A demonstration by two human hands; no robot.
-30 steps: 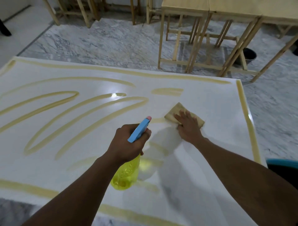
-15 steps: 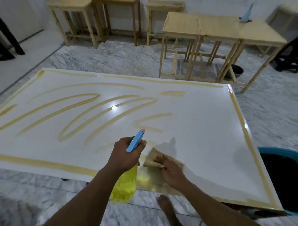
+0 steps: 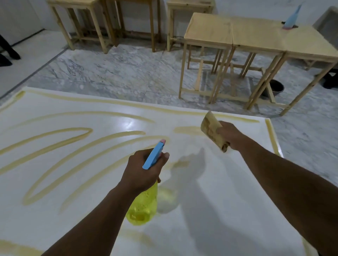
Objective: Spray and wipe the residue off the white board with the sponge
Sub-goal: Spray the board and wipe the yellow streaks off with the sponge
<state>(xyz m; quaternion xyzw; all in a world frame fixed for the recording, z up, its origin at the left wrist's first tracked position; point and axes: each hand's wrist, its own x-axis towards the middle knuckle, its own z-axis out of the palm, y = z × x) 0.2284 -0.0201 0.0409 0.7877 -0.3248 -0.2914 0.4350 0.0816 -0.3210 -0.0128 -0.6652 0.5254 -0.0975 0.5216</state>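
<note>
My left hand (image 3: 144,170): fingers clenched round spray bottle (image 3: 144,204), nozzle aimed far-right, likely to wet residue (image 3: 186,130) ahead. My right hand (image 3: 230,135): fingers grasping sponge (image 3: 212,133), tilted up over far-right part of white board (image 3: 228,182), probably clearing way for spray. Left residue loops unwiped.

We count two grips, a left grip (image 3: 142,170) and a right grip (image 3: 232,135). We count one white board (image 3: 64,228) and one sponge (image 3: 212,131). Spray bottles come to two by our tally: a yellow spray bottle (image 3: 144,206) and a far spray bottle (image 3: 291,18) with a blue head. Wooden tables we make six: three back tables (image 3: 73,2) and three joined tables (image 3: 256,31). We find one dark bucket (image 3: 277,87). The residue streaks (image 3: 82,129) run together; we give no number.
</note>
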